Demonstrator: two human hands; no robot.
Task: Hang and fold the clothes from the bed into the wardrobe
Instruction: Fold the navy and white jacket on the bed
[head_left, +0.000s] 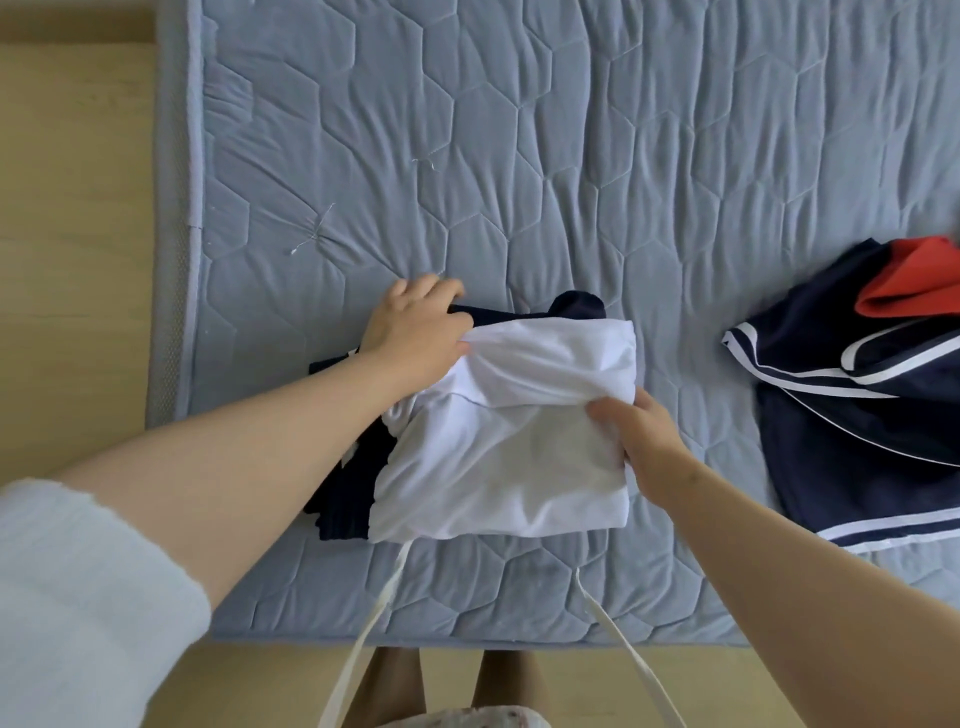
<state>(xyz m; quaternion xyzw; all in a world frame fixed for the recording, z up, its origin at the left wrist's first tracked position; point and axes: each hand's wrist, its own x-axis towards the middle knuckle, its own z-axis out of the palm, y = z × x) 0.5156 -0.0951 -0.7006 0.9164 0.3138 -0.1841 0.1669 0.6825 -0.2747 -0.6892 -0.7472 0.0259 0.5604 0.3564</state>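
With left hand and right hand gripping folded white garment. Lying on bed near its front edge, atop navy cloth; navy-red clothes toward bed's right edge.

Folded garment on bed; clothes pile well right.

White garment, part-folded with its far edge doubled over, lies centre-near on the blue quilted bed. Dark navy cloth sticks out at its left and far side. Navy white-striped garment lies crumpled at right, with a red piece on its far end.
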